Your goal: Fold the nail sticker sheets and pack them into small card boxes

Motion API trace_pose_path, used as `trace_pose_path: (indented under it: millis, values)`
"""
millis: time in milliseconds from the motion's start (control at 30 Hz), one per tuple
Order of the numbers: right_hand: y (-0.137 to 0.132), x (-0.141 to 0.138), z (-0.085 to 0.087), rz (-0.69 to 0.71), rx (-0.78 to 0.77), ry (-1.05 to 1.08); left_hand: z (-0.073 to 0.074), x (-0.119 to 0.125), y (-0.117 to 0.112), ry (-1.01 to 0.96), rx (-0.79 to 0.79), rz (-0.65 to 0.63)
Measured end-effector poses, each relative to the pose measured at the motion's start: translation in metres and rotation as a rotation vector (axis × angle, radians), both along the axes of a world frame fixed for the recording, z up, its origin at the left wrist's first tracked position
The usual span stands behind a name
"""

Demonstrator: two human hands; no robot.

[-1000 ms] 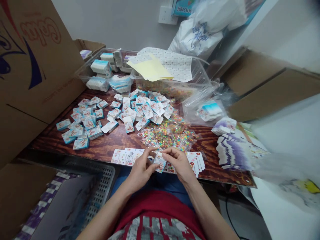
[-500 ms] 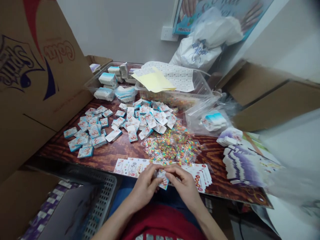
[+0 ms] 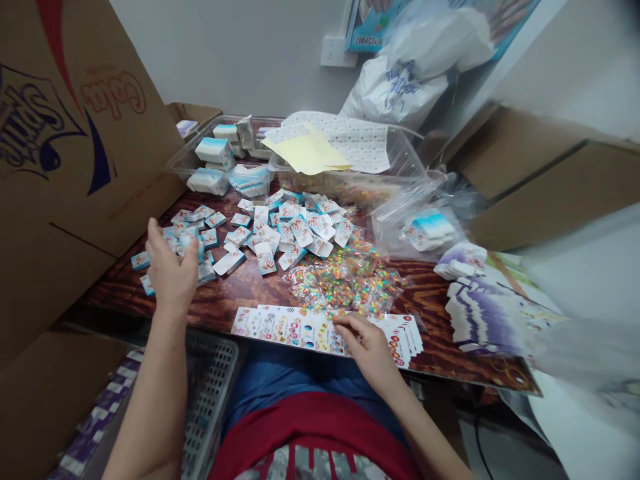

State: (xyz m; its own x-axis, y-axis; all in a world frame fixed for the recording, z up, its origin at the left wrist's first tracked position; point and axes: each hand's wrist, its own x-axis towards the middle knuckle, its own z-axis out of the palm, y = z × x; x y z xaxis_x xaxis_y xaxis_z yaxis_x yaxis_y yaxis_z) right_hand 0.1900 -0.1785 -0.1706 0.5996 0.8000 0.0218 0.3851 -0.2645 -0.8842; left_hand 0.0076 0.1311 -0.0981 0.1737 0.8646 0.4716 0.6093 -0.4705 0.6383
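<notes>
You have moved your hands apart since the earlier frame: your left hand (image 3: 173, 270) is now out over the spread of small white-and-blue cards (image 3: 260, 230), and the card that both hands held together no longer shows between them. Your left hand is open, with the fingers raised and a little curled, and I see nothing in it. Your right hand (image 3: 363, 347) lies with curled fingers on a long row of printed sticker cards (image 3: 300, 328), but I cannot tell if it grips one. Just ahead of your right hand lie many small clear bags of colourful sequins (image 3: 345, 283). Many white-and-blue cards are lying loose on the desk (image 3: 250, 290), ahead of your hands and to the right of your left hand. Farther ahead, a clear plastic tub (image 3: 176, 163) holds neat stacks of cards. To the right of your right hand are stacks of purple-and-white cards (image 3: 467, 313). So some cards are stacked, but many are left loose.
</notes>
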Motion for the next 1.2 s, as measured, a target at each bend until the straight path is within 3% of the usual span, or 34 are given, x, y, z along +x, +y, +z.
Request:
trace_pose_path:
  millis: [67,133,233,300,467,500,567,633,667,767,933,1200]
  values:
    - [0.001,0.002,0.000,0.008,-0.038,-0.117,-0.007,0.000,-0.007,0.121,0.078,0.027]
    - [0.002,0.004,0.001,0.029,-0.089,-0.233,-0.022,0.003,-0.026,0.141,0.064,-0.096]
    - [0.003,0.006,0.002,0.111,-0.174,-0.393,-0.050,0.010,-0.062,0.123,-0.105,-0.337]
    - [0.003,0.006,0.002,0.171,-0.218,-0.474,-0.064,0.014,-0.084,0.103,-0.176,-0.414]
    - [0.003,0.005,0.002,0.202,-0.279,-0.569,-0.078,0.008,-0.111,0.098,-0.087,-0.477]
    - [0.003,0.005,0.001,0.201,-0.281,-0.573,-0.080,0.004,-0.110,0.101,-0.028,-0.409]
    - [0.003,0.005,-0.001,0.207,-0.274,-0.578,-0.085,-0.005,-0.102,0.127,0.086,-0.143]
    - [0.002,0.005,-0.005,0.216,-0.258,-0.590,-0.091,-0.014,-0.091,0.207,0.117,0.110]
    - [0.002,0.005,-0.007,0.220,-0.249,-0.597,-0.094,-0.017,-0.085,0.264,0.099,0.162]
    - [0.000,0.006,-0.013,0.236,-0.224,-0.607,-0.099,-0.024,-0.072,0.387,0.040,0.113]
    - [0.000,0.007,-0.017,0.242,-0.187,-0.574,-0.099,-0.030,-0.052,0.426,0.094,0.055]
    - [0.001,0.007,-0.019,0.223,-0.178,-0.518,-0.096,-0.040,0.003,0.471,0.113,0.047]
